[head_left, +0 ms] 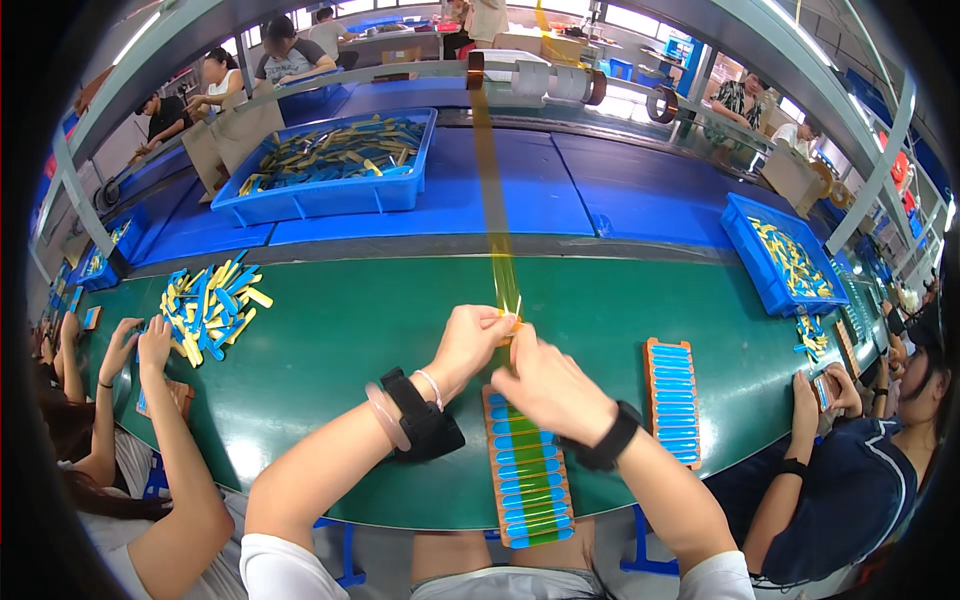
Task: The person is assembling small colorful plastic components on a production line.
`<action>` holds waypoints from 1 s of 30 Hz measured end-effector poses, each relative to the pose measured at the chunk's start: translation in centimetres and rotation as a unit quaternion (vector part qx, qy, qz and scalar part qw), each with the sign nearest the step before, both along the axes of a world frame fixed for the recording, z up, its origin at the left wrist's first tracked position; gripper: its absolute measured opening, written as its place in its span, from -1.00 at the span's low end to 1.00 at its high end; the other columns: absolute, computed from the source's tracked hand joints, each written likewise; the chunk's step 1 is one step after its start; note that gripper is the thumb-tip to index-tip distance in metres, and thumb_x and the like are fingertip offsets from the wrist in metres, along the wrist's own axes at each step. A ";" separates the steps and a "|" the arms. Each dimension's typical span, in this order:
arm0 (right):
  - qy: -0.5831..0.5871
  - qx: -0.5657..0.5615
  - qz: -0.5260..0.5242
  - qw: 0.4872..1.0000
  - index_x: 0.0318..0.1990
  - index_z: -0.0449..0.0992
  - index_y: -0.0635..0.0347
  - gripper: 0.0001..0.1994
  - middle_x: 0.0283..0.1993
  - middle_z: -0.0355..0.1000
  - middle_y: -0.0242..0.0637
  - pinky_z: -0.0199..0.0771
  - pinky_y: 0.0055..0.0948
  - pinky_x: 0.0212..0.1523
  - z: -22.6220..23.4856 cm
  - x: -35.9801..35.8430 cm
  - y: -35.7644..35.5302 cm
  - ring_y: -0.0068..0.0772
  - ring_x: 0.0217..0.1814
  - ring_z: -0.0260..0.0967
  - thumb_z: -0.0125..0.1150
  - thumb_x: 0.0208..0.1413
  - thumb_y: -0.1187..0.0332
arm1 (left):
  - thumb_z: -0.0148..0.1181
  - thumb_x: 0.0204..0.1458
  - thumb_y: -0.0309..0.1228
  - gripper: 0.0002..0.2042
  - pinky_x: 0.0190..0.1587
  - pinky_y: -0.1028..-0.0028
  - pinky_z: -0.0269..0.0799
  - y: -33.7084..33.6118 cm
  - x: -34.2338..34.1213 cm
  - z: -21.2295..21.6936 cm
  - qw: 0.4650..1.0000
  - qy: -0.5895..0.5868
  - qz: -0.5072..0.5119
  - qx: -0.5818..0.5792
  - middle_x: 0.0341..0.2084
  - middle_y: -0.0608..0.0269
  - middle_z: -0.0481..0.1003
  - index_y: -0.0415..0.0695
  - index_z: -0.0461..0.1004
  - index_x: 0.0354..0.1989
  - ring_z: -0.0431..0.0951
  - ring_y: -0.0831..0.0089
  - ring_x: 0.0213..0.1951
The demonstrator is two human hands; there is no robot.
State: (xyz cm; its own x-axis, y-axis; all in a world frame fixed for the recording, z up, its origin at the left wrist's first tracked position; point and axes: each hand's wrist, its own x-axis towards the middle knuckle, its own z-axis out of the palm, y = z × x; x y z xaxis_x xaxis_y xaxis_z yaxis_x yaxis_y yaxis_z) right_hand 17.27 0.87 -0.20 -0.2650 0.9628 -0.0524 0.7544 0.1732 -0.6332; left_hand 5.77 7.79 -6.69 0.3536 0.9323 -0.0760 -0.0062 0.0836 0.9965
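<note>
A strip of amber see-through tape [487,180] runs down from a roll [475,70] on the overhead rail to my hands. With thumb and fingers closed, my left hand [468,345] pinches it above the near tray. My right hand [550,380] is closed on the tape just beside the left; its fingertips are partly hidden. Below them a narrow orange-brown tray [493,455] holds a row of blue, round-ended pieces, with tape lying lengthwise over their middle. The tray's far end is under my right hand. To its right lies a similar filled tray [652,375], without tape.
Loose blue and yellow pieces [212,305] are heaped on the green table [350,340] at left. A large blue bin [320,205] of pieces stands beyond, another blue bin [765,285] at right. Co-workers' hands [150,345] work at left, more [830,390] at right.
</note>
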 end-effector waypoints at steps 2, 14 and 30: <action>0.009 -0.004 -0.004 1.000 -0.34 0.12 0.38 -0.71 -0.45 0.33 0.03 0.29 -0.21 -0.33 0.1 0.0 1.2 0.04 -0.34 0.32 -0.03 -0.07 0.31 | 0.02 -0.03 -0.42 -0.83 -0.39 0.57 0.33 -0.2 -0.1 0.1 0.999 0.042 -0.001 -0.017 -0.51 0.20 0.47 -0.32 0.36 -0.42 0.43 0.59 -0.45; 0.096 -0.007 -0.050 0.994 -0.03 0.11 0.35 -0.51 -0.09 0.22 -0.04 0.24 -0.37 -0.07 -0.1 5.4 -3.5 -0.24 -0.06 0.24 0.05 0.00 0.19 | -0.05 0.00 -0.16 -0.49 -0.14 0.46 0.32 -2.4 -0.9 4.0 0.989 -0.066 0.028 -0.131 -0.03 -0.08 0.18 -0.29 0.03 -0.01 0.38 0.29 -0.21; 0.503 -0.135 -0.066 0.851 0.15 -0.09 0.26 -0.47 0.08 0.10 -0.08 0.10 -0.39 0.08 -0.8 6.5 -8.9 -0.36 0.15 0.03 -0.04 0.06 0.40 | 0.02 -0.33 -0.62 -0.42 0.08 -0.14 -0.13 -9.8 -2.1 4.8 0.663 0.464 -0.389 0.439 0.11 0.12 0.01 -0.07 0.17 0.02 -0.15 0.11 0.21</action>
State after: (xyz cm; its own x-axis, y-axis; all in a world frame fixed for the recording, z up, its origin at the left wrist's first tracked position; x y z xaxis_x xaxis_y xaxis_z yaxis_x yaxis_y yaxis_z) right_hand 23.75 -8.07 -0.97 -0.1975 0.9765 -0.0860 -0.1925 -0.1247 -0.9733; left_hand 3.65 -2.00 -1.92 0.9350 0.3231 -0.1463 0.3483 -0.9143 0.2068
